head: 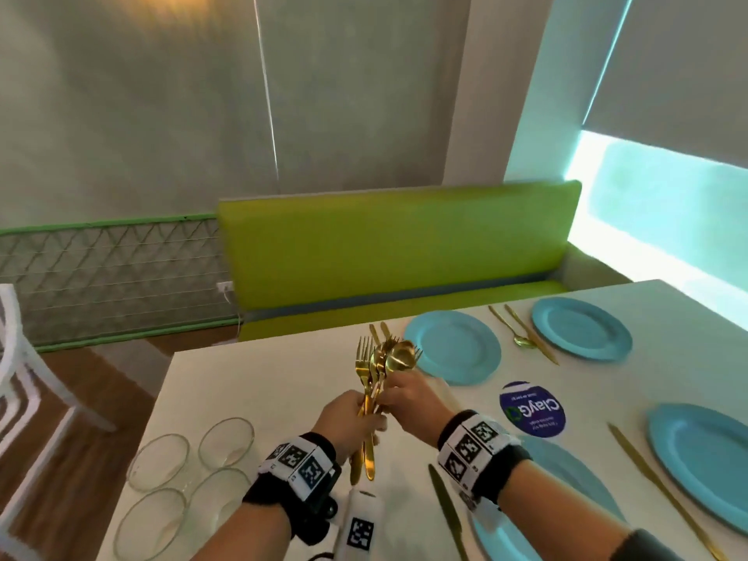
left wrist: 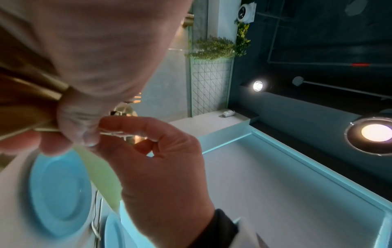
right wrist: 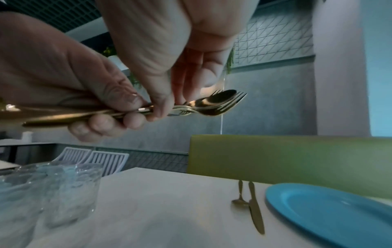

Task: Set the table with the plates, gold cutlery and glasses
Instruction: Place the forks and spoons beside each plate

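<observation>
My left hand [head: 364, 417] grips a bundle of gold forks and spoons [head: 382, 364] by the handles, upright above the white table [head: 263, 382]. My right hand [head: 386, 398] pinches one piece in the bundle just under the heads. The right wrist view shows the right thumb and fingers on the necks of the cutlery bundle [right wrist: 212, 104]. Several blue plates lie to the right, the far ones [head: 453, 346] [head: 581, 327] and a near one [head: 700, 459]. Several clear glasses [head: 226, 441] stand grouped at the near left.
A gold spoon and knife pair [head: 524, 334] lies between the far plates. Single knives [head: 447, 508] [head: 664, 491] lie beside the near plates. A round blue sticker [head: 532, 408] is on the table. A green bench [head: 396, 244] runs behind; a white chair [head: 16, 358] stands left.
</observation>
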Demonstrator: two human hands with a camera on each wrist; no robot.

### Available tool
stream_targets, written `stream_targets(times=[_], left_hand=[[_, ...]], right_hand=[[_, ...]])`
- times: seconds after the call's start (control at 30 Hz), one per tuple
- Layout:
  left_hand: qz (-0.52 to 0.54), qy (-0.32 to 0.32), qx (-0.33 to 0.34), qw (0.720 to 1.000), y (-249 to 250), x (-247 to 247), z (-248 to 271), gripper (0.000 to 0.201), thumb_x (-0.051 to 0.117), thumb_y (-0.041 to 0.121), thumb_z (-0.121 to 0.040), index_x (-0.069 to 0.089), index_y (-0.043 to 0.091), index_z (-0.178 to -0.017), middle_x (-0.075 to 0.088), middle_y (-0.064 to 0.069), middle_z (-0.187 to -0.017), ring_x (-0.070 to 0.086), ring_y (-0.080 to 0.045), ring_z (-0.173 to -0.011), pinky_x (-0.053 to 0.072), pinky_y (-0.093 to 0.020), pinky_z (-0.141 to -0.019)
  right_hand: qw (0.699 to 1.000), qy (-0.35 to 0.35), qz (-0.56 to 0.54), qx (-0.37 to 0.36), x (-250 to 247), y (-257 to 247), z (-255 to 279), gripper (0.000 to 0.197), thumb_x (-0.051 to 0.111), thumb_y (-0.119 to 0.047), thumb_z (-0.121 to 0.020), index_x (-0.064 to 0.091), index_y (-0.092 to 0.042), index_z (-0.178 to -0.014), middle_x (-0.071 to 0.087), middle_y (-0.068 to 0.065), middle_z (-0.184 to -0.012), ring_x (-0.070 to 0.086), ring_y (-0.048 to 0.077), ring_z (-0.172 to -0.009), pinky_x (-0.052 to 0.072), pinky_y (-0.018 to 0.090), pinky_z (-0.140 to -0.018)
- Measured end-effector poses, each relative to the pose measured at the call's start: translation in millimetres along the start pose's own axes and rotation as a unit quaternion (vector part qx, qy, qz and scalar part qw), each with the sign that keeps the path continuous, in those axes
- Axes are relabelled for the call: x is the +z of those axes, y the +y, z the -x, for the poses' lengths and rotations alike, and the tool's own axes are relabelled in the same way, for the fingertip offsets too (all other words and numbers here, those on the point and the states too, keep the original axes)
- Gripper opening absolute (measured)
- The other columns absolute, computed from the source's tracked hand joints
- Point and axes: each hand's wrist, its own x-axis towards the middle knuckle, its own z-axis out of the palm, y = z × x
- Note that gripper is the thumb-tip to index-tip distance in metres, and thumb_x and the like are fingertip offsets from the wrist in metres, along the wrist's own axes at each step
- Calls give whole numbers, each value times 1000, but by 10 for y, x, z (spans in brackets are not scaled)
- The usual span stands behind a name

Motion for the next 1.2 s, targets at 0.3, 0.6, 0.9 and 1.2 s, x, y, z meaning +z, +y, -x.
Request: stream_targets(times=[0.3, 0.6, 0.9, 1.2], left_hand=[[32, -60, 48, 997, 238, 593, 260, 14, 62, 12, -87, 51, 19, -93, 62, 1, -83, 61, -9, -66, 46, -17, -53], [21, -25, 40, 999, 553, 1353, 140, 13, 61, 20, -89, 49, 19, -96, 65, 3, -80, 67, -16, -79, 54, -33, -75], [33, 43, -29, 998, 798, 2005, -205, 14, 59, 15, -88, 51, 14, -100, 64, 1, -81, 64, -17, -74, 51, -28, -68], [26, 77, -45, 996, 748, 2108, -350, 12, 59, 14, -90, 50, 15, -98, 66, -3, -91, 62, -13, -68, 45, -18, -60]], right_hand=[[887, -21, -227, 402, -363, 35, 788, 26, 58, -36, -89, 68, -12, -86, 63, -1, -73, 56, 12, -61, 47, 23, -54], [806, 36, -364, 465, -600, 667, 1242, 23, 58, -19, -91, 64, -15, -69, 68, 0, -70, 53, 8, -41, 39, 17, -38], [794, 58, -330, 507, -761, 1660, 1651, 33, 57, -13, -91, 54, -15, -58, 63, 22, -67, 41, 11, -32, 31, 17, -33], [787, -248, -23, 564, -842, 2455, 2459, 18, 60, -22, -88, 70, -18, -74, 70, 1, -89, 61, 12, -79, 50, 22, -83]])
